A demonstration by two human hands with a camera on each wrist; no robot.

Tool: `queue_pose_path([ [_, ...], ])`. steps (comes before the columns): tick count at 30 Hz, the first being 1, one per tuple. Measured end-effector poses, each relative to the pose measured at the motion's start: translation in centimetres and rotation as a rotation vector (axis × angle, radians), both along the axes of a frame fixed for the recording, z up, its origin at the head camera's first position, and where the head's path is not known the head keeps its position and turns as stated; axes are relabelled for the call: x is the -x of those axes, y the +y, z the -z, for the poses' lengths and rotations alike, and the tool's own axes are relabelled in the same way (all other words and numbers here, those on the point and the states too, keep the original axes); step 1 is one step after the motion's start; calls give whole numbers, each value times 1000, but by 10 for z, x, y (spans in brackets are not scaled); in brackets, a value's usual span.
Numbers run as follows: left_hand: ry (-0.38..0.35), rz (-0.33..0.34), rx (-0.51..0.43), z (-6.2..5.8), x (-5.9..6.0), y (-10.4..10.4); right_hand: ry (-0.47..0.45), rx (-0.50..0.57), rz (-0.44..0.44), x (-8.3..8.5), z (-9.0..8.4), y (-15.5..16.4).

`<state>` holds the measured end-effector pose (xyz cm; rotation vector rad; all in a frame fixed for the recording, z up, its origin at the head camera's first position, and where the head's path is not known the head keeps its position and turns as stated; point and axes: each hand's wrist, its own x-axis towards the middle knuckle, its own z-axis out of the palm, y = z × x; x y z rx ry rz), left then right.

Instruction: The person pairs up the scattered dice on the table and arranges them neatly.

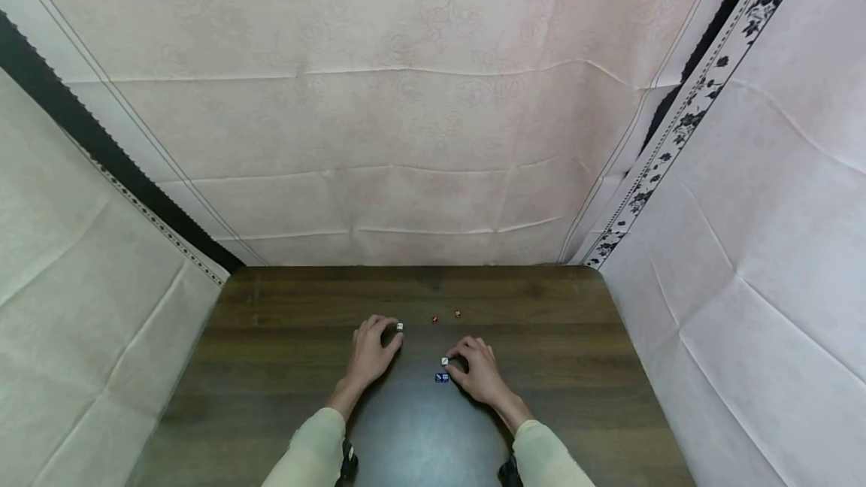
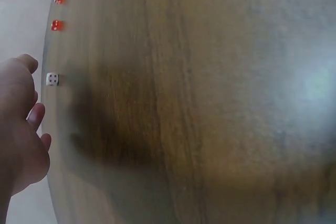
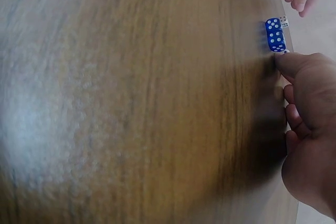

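On a dark wooden table point(image 1: 555, 367) my left hand point(image 1: 387, 334) rests with loosely curled fingers. A white die point(image 1: 400, 328) lies just off its fingertips. In the left wrist view that die point(image 2: 52, 79) sits apart from the left hand point(image 2: 31, 103). My right hand point(image 1: 455, 365) pinches a second white die point(image 1: 444, 361) at its fingertips. In the right wrist view that die is only a white sliver point(image 3: 286, 51) above the thumb. Two blue dice point(image 1: 442, 377) point(image 3: 274, 34) lie side by side against the right thumb.
Two small red dice point(image 1: 434, 319) point(image 1: 458, 314) lie beyond the hands, toward the table's far edge. Pale patterned cloth walls point(image 1: 419, 141) close in the table at the back and on both sides.
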<state>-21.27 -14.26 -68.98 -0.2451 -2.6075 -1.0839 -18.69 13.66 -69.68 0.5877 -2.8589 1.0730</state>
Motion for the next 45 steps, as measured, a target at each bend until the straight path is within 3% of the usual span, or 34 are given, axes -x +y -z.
queue_pose_path([
  [5,-14,-24,28,2,7,-2,5,-3,-2,0,1,-1],
  [13,-123,-37,61,4,14,-4,3,-6,2,0,3,-1],
  [45,-139,-29,122,5,22,0,0,-2,-1,2,3,0],
])
